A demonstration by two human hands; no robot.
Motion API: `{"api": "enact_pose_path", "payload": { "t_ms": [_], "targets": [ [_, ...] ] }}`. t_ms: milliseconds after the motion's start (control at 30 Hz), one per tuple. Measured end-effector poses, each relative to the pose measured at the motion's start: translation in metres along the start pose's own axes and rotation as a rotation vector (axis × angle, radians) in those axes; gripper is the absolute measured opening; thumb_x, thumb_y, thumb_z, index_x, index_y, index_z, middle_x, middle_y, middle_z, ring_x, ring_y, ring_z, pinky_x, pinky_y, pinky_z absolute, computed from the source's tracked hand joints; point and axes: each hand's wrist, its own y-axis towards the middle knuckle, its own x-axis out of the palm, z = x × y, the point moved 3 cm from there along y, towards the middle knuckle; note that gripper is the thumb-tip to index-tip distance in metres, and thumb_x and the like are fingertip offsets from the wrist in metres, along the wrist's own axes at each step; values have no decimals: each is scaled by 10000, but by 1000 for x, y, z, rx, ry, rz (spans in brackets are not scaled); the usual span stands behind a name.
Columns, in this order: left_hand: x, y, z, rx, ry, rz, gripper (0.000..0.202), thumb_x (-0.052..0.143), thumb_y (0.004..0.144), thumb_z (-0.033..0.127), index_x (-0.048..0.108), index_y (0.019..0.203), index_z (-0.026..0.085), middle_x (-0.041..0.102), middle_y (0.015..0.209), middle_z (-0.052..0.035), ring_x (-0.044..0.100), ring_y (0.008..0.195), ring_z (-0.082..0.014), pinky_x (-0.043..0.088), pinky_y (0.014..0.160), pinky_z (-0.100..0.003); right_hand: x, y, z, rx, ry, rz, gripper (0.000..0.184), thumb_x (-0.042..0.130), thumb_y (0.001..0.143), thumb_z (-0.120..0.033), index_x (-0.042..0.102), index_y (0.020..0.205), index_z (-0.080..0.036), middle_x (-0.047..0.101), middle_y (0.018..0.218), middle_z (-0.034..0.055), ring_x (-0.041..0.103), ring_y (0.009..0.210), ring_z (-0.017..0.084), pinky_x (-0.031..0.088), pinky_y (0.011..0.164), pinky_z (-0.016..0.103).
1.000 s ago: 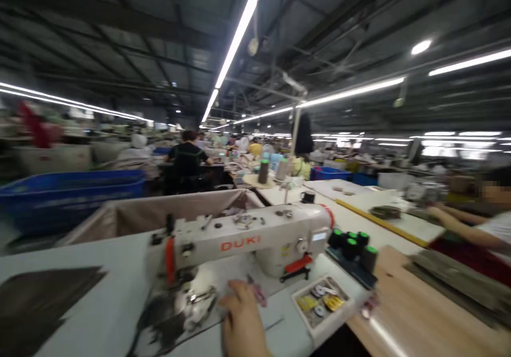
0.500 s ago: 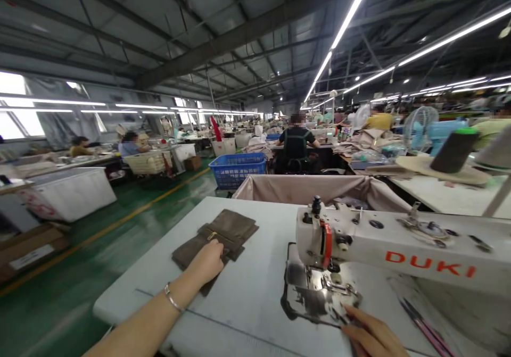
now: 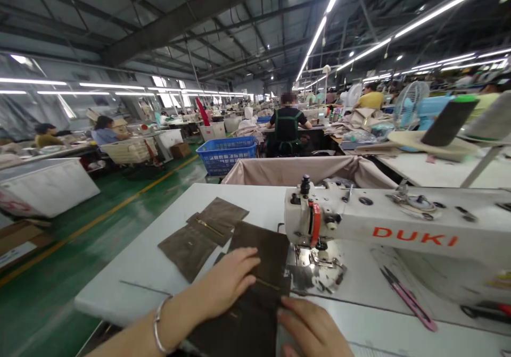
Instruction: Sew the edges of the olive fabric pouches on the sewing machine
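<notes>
Lying under both hands is a dark brown fabric panel [image 3: 255,314], right on the sewing table [image 3: 131,261], with its far right corner reaching up beside the needle area of a DUKI sewing machine [image 3: 351,224]. The left hand [image 3: 227,280], with a silver bracelet [image 3: 156,328] worn on its wrist, is laid palm down across the panel, fingers stretched out and nothing gripped. The panel's right edge is touched by the fingertips of the right hand [image 3: 315,325], which are loosely bent; whether the cloth is pinched there can't be told, since the thumb is mostly cut off. A brass-coloured line can be seen on the panel between the two hands. Just past the left hand, more brown fabric pieces [image 3: 186,248] are spread flat, one fitted with a gold zipper [image 3: 209,226]. Off to the right of the right hand, pink-handled thread snips [image 3: 413,301] are parked on the machine bed. Straight beyond both hands, a cloth-lined bin [image 3: 271,171] is set against the table's far side.
</notes>
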Motion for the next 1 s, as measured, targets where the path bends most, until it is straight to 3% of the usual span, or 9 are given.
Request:
{"api": "enact_pose_path", "payload": {
  "t_ms": [67, 133, 200, 300, 400, 533, 700, 800, 1000],
  "targets": [
    [35, -3, -2, 42, 20, -41, 583, 607, 922, 235, 387, 1461, 263, 338, 1556, -87, 314, 1421, -277, 262, 1167, -488, 19, 1, -13, 10, -14, 58, 259, 546, 971, -429, 674, 1079, -231, 718, 1101, 46, 683, 951, 216, 574, 815, 301],
    [47, -2, -4, 21, 53, -41, 642, 667, 892, 270, 379, 1465, 272, 339, 1549, -95, 307, 1414, -301, 264, 1157, -521, 27, -2, -17, 81, 20, 58, 229, 554, 967, -416, 670, 1037, -232, 714, 1100, 40, 671, 961, 227, 564, 830, 326],
    [42, -1, -3, -12, 68, -23, 580, 719, 851, 321, 487, 1380, 277, 462, 1435, -97, 410, 1313, -316, 347, 1085, -515, 28, -7, -16, 171, 102, -32, 131, 606, 933, -307, 650, 1038, -241, 691, 1137, 34, 643, 1020, 223, 543, 885, 328],
    [29, 0, 8, -42, 59, -17, 265, 733, 800, 270, 645, 1046, 224, 586, 1116, -64, 529, 1062, -275, 431, 921, -432, 21, -12, -10, 350, 182, -110, 173, 624, 863, -157, 612, 1019, -230, 638, 1169, 66, 598, 1085, 232, 523, 936, 350],
    [25, -7, 20, -75, -18, -2, 101, 622, 728, 93, 561, 749, 171, 573, 936, -33, 538, 916, -215, 416, 823, -341, 15, -11, -5, 525, 172, -65, 195, 642, 834, -178, 593, 1021, -207, 598, 1182, 128, 575, 1113, 288, 519, 943, 442],
    [21, -20, 36, -245, -449, 7, 156, 515, 682, 66, 514, 779, 188, 566, 766, 19, 538, 728, -159, 387, 658, -266, 4, 5, -6, 555, 296, -106, 37, 632, 864, -237, 644, 898, -231, 593, 1233, 117, 572, 1154, 290, 512, 958, 440],
    [9, -21, 69, -203, -1174, -47, 320, 647, 771, 225, 594, 1083, 173, 679, 986, -47, 628, 978, -235, 452, 836, -305, -35, 37, -9, 474, 458, -90, 98, 565, 900, -198, 640, 847, -233, 684, 1081, 53, 650, 1017, 187, 527, 882, 285],
    [8, -21, 78, -281, -1294, 36, 321, 732, 785, 389, 680, 980, 140, 707, 927, -77, 643, 925, -243, 464, 804, -299, -55, 48, -10, 467, 457, -92, 80, 605, 829, -160, 617, 838, -239, 707, 939, 1, 666, 903, 164, 518, 830, 260],
    [15, -26, 84, -352, -1489, 211, 413, 854, 660, 435, 722, 918, 140, 711, 853, -70, 644, 845, -220, 485, 762, -279, -73, 49, -15, 611, 479, -15, 78, 557, 832, -207, 603, 783, -246, 682, 825, -26, 648, 779, 138, 505, 727, 226]
  ]
}}
